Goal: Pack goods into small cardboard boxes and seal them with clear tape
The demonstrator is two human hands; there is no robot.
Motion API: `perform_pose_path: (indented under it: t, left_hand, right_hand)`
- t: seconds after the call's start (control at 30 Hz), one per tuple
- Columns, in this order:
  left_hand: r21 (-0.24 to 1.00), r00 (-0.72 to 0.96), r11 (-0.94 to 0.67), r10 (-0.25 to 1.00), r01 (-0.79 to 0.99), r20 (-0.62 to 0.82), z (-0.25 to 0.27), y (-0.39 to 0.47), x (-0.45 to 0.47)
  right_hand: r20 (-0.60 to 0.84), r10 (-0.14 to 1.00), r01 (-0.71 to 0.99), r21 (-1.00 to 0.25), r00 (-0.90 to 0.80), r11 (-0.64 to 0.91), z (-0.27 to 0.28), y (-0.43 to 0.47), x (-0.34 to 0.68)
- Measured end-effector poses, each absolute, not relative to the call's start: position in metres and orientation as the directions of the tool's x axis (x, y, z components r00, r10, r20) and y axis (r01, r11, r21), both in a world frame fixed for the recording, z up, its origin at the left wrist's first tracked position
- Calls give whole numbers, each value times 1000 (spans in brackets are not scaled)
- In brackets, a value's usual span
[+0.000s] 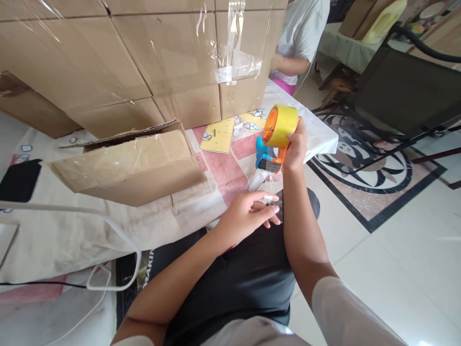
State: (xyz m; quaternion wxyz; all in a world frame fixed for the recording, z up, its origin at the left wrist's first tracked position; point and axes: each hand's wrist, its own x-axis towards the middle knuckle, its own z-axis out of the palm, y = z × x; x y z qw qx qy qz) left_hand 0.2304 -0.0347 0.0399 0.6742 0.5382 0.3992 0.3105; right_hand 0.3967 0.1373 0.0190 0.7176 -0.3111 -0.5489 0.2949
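My right hand [297, 146] is wrapped round a tape dispenser [265, 156] with a blue and orange frame, lifted over the table's edge. A roll of yellowish packing tape [286, 126] sits on it. Below the dispenser, a shiny clear strip of tape [271, 183] reaches down to the fingertips of my left hand [252, 211]. The thumb and index finger of that hand are bent close together at the strip, over my lap. To the left, a cardboard box [133, 163] lies on the table, with a flap edge raised along its far side.
A wall of stacked, taped cardboard boxes [176, 57] stands behind. The table [230, 187] has a patterned cloth. A black phone-like slab [20, 180] and a white curved bar [118, 230] are at left. Another person [300, 38] is beyond the stack; a dark chair [410, 91] stands right.
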Motion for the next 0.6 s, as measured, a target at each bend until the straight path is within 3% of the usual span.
perform_pose_path:
  t: [0.23,0.6]
  left_hand:
    - [980,502,201,846,11,-179,36,-32,230]
    - [971,456,185,858,154,-236,33,-26,225]
  right_hand:
    - [539,784,-52,-813,308,579,28,130,392]
    - [506,816,-47,-842,280,538,26,131,396]
